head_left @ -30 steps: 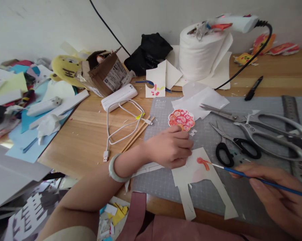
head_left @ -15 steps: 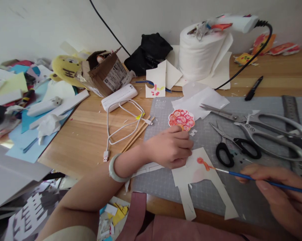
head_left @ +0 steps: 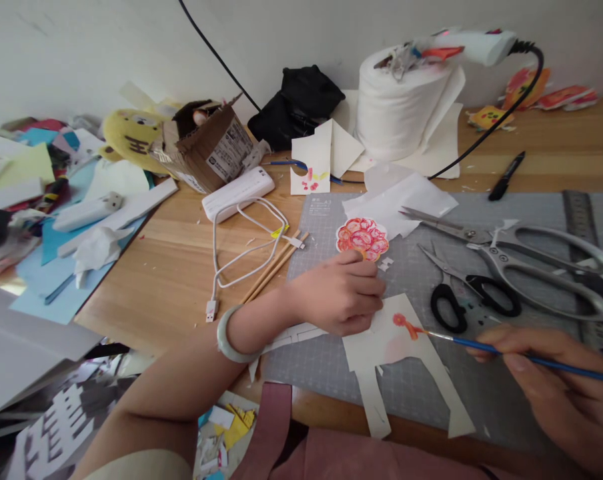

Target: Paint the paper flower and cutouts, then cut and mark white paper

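An open cardboard box point(head_left: 209, 147) holds items too shadowed to make out, apart from one small pale round thing. Two pairs of scissors point(head_left: 506, 253), one large and one small, and one black pen point(head_left: 506, 177) lie to the right. The right hand point(head_left: 499, 347) pinches one blue paintbrush point(head_left: 486, 347) between thumb and fingers, its tip at the orange paint on one cut white sheet point(head_left: 381, 333) on the grey mat point(head_left: 301, 367). The left hand point(head_left: 344, 293) is curled, fingertips hidden, touching one red-orange paper flower point(head_left: 362, 237).
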`<action>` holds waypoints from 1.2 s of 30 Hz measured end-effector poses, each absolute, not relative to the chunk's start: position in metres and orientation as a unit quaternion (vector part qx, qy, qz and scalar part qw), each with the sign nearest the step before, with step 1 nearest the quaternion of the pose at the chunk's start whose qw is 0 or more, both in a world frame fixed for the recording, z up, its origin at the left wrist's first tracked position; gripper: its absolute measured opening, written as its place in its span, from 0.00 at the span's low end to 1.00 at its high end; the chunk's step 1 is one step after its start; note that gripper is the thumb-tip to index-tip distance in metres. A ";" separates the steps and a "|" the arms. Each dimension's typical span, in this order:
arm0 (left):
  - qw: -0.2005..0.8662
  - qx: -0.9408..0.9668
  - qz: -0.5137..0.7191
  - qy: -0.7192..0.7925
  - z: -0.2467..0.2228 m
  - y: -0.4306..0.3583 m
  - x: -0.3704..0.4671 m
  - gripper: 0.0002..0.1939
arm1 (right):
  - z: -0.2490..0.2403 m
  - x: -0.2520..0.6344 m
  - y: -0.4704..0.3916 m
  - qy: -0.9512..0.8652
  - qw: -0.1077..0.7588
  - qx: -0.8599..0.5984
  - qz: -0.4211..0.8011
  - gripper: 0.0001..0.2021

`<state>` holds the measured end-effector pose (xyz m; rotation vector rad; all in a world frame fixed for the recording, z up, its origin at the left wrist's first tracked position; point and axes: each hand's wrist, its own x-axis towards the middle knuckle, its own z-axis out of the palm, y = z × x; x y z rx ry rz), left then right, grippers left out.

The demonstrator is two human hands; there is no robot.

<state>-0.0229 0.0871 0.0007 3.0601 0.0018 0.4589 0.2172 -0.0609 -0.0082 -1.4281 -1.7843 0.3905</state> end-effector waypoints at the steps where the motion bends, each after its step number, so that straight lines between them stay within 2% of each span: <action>1: 0.023 0.988 0.152 -0.001 0.001 0.087 -0.023 0.10 | -0.008 0.217 -0.061 -0.706 0.401 -0.563 0.155 0.06; 36: 0.022 0.987 0.160 -0.008 0.000 0.088 -0.023 0.10 | -0.008 0.220 -0.064 -0.687 0.421 -0.560 0.191 0.05</action>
